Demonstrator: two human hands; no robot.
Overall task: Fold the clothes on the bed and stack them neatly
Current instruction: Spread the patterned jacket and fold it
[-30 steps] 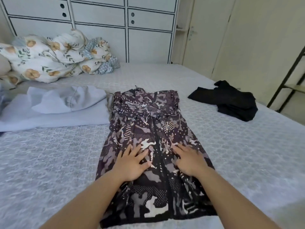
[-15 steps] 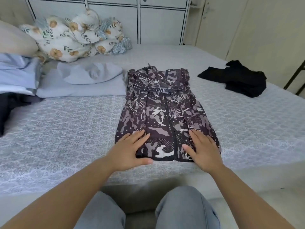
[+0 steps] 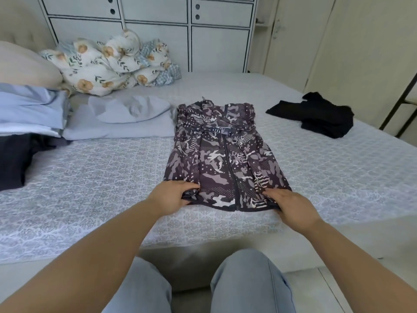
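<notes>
A purple camouflage-print jacket lies flat on the bed, zip up, its hem toward me. My left hand pinches the hem's left corner, fingers curled over the fabric. My right hand grips the hem's right corner, thumb under the edge. A crumpled black garment lies at the right of the bed. Light grey folded clothes sit to the left of the jacket.
A pale blue stack and a dark garment lie at the far left. Floral bedding and a beige pillow sit at the head. White cabinets stand behind; a metal rack at the right.
Both hands slid down the jacket toward the hem, pressing flat, and now take hold of its two bottom corners. The view pulled back from the bed.
</notes>
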